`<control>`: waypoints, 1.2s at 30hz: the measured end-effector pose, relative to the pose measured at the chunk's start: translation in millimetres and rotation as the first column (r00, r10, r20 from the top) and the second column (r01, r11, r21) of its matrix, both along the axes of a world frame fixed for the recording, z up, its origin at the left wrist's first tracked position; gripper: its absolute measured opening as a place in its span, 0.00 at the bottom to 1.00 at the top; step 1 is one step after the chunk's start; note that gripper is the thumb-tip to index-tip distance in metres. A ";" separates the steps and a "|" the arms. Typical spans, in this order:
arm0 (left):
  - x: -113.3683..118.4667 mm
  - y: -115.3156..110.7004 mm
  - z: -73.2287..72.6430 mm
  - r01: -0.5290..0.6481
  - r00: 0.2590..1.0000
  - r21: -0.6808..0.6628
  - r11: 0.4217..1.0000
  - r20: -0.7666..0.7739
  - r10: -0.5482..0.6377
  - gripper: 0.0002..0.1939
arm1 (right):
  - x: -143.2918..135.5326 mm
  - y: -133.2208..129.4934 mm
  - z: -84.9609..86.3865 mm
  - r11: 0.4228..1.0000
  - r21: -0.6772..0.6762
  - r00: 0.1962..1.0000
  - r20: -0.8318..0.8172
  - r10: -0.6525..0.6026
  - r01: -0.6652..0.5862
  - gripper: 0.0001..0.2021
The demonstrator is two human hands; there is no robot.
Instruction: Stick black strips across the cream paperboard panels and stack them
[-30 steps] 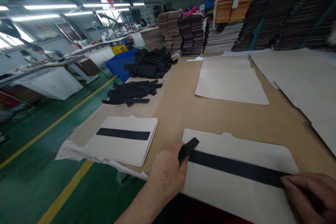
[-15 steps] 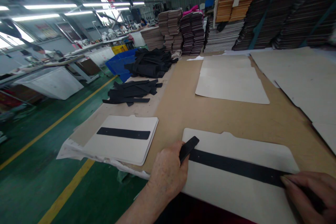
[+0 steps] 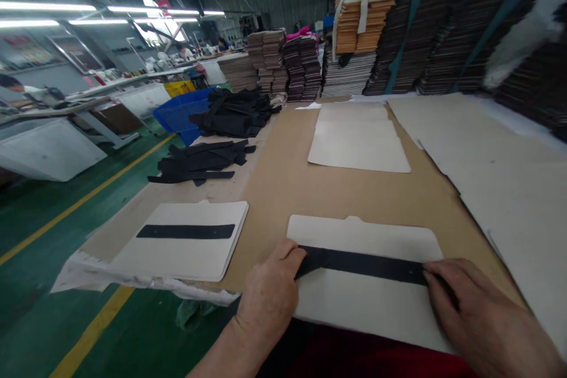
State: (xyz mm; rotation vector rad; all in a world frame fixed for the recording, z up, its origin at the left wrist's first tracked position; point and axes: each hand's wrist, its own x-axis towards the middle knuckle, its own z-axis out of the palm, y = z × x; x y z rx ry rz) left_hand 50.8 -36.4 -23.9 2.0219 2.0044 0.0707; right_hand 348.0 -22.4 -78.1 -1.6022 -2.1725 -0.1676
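A white panel (image 3: 367, 304) with rounded corners lies in front of me, crossed by a long black strip (image 3: 367, 264). My left hand (image 3: 272, 286) is closed at the panel's left side, with black strip material between thumb and fingers near the long strip's left end. More black material shows below that wrist; whether it is the same piece I cannot tell. My right hand (image 3: 478, 307) pinches the strip's right end, its fingers bent and partly hidden. To the left, a stack of similar white panels (image 3: 186, 260) bears another black strip (image 3: 186, 231).
Loose black strips (image 3: 201, 159) and a bigger black pile (image 3: 239, 112) lie at the table's left edge, beside a blue bin (image 3: 181, 115). Another white panel (image 3: 358, 142) lies farther back. Large pale sheets (image 3: 496, 153) cover the right. Tall bundled stacks (image 3: 266, 62) line the back.
The view has shifted right. My left hand's black piece, which stuck up over the panel, is now lowered against the long strip's left end. My right hand stays at the right end.
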 end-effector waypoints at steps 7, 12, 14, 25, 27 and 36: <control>-0.4 -7.9 6.5 0.255 0.886 -0.112 0.960 -0.371 -0.278 0.48 | -8.3 -13.7 16.6 0.999 0.002 0.923 0.383 0.038 -0.042 0.31; 6.5 -7.2 13.9 0.295 0.819 -0.182 0.938 -0.457 -0.347 0.48 | -9.2 -18.7 18.4 0.998 0.012 0.884 0.465 0.051 -0.064 0.34; 6.8 -6.8 13.9 0.280 0.824 -0.203 0.938 -0.450 -0.344 0.47 | -9.2 -19.2 20.6 0.998 -0.005 0.877 0.477 0.058 -0.063 0.34; 0.7 -6.7 11.9 0.242 0.935 -0.119 0.963 -0.237 -0.264 0.34 | -15.1 -14.5 37.0 0.989 -0.134 0.872 0.474 0.121 -0.065 0.27; -1.1 -13.0 16.3 0.248 0.951 -0.085 0.965 -0.169 -0.260 0.30 | -13.0 -19.5 37.5 0.988 -0.101 0.886 0.440 0.148 -0.114 0.20; -4.1 -28.9 34.8 0.413 0.866 -0.136 0.901 -0.248 -0.434 0.41 | 14.7 -17.7 -13.5 0.790 0.375 0.851 0.413 0.325 -0.485 0.19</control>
